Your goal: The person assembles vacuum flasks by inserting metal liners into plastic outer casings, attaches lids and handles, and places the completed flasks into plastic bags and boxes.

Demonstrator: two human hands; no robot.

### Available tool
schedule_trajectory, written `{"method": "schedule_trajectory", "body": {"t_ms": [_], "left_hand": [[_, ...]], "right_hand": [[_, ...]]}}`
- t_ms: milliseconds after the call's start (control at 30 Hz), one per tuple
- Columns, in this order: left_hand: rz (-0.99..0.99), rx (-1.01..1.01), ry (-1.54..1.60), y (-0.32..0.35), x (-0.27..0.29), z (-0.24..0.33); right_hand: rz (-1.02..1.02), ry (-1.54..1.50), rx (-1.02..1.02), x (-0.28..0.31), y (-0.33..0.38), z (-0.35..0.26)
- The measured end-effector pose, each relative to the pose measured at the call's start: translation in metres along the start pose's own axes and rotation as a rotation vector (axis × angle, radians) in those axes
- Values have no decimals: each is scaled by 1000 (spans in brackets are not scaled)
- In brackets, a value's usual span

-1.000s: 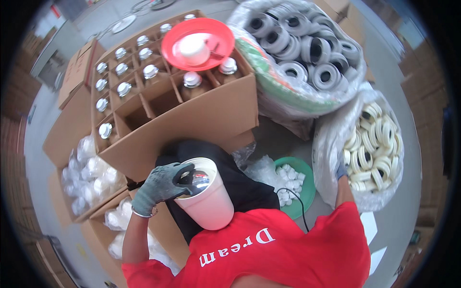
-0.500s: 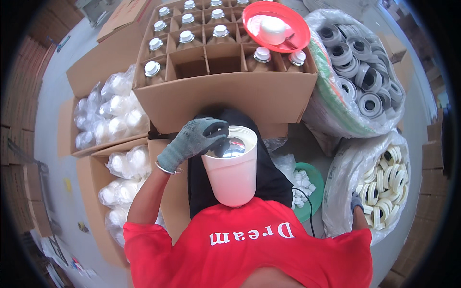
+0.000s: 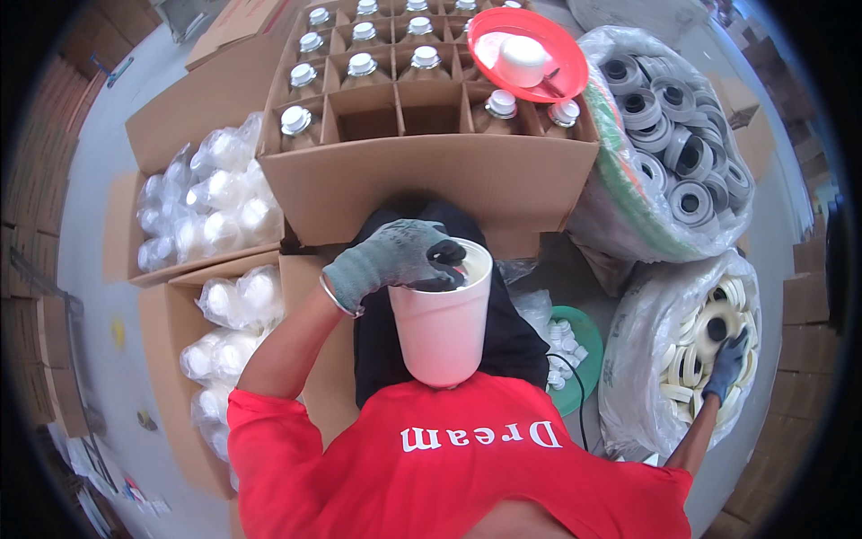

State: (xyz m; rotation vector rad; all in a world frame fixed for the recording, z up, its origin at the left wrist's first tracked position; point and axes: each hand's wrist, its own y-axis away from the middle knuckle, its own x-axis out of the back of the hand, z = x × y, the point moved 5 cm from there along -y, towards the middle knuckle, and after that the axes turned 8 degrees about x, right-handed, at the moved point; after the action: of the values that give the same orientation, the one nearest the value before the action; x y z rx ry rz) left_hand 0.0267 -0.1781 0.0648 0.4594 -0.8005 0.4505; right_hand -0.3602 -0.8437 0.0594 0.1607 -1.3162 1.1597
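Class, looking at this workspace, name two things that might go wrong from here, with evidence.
The white tub rests in the lap, the left hand at its rim; a shift in posture might tip it. The red dish sits atop the open carton near its right edge; a bump could send the white container on it sliding off.

The gloved left hand (image 3: 395, 256) reaches over the rim of a white tub (image 3: 440, 332) in the lap, its fingers dipping into the opening. The gloved right hand (image 3: 727, 364) is at a plastic bag (image 3: 633, 359) of cream rings (image 3: 690, 366) — fingertips beside a ring with a dark centre. Ahead, a divided carton (image 3: 422, 184) holds white-capped bottles (image 3: 362, 70), with a red dish (image 3: 579, 76) on its right corner. Grey rings (image 3: 691, 202) fill a nearby sack (image 3: 620, 175); a green dish (image 3: 588, 341) bears small white pieces (image 3: 564, 346) — left, open boxes (image 3: 162, 323) contain wrapped white items (image 3: 242, 301).
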Motion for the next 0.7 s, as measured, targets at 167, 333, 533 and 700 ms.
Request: {"method": "schedule_trajectory", "body": {"t_ms": [167,333,533,700], "left_hand": [[542,-51,29,-14,18,24],[105,-112,1720,-17,27,57],[631,-53,1323,0,30,6],[1019,-256,636,21,57,31]], "right_hand": [[-212,-1330,-103,81,-95,-204],[200,-1531,632,271,-97,-495],[582,-814,1328,309,-87,-550],[-874,-2068,478,292,-81,-586]]}}
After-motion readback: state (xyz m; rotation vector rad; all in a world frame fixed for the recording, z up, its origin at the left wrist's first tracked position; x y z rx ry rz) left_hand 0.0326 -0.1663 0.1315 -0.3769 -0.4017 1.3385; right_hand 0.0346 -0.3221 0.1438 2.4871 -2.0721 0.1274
